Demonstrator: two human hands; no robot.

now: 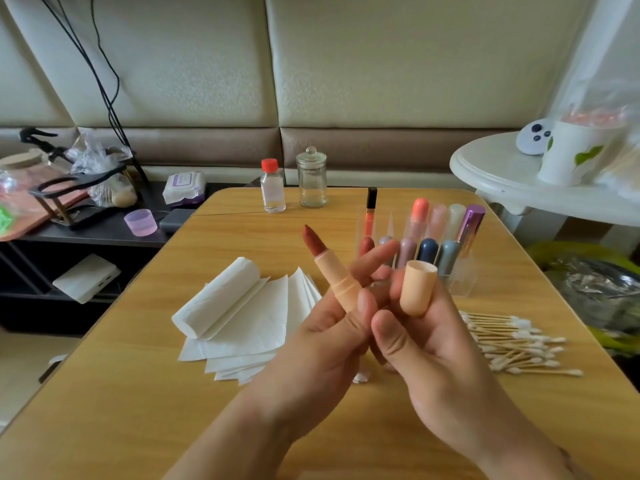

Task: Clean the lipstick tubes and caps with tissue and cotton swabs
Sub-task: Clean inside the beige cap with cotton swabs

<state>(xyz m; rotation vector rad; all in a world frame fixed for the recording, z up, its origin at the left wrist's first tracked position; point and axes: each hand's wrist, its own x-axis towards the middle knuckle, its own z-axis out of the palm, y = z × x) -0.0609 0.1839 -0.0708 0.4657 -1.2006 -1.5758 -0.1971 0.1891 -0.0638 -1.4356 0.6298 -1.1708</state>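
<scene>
My left hand (329, 337) grips a peach lipstick tube (337, 280) by its base, tilted up to the left, with the dark red bullet (312, 241) extended. My right hand (422, 334) holds the matching peach cap (417, 287), its open end up, just right of the tube. The two hands touch above the middle of the wooden table (138, 393). A roll and fanned sheets of white tissue (242, 317) lie to the left. A heap of cotton swabs (516, 346) lies to the right. Several more lipsticks stand in a clear organizer (433, 237) behind my hands.
A small red-capped bottle (273, 187) and a lidded glass jar (312, 178) stand at the table's far edge. A dark side shelf (86, 226) with a purple cup (140, 222) and wipes pack (183, 188) is at left. A white round table (502, 181) is at right.
</scene>
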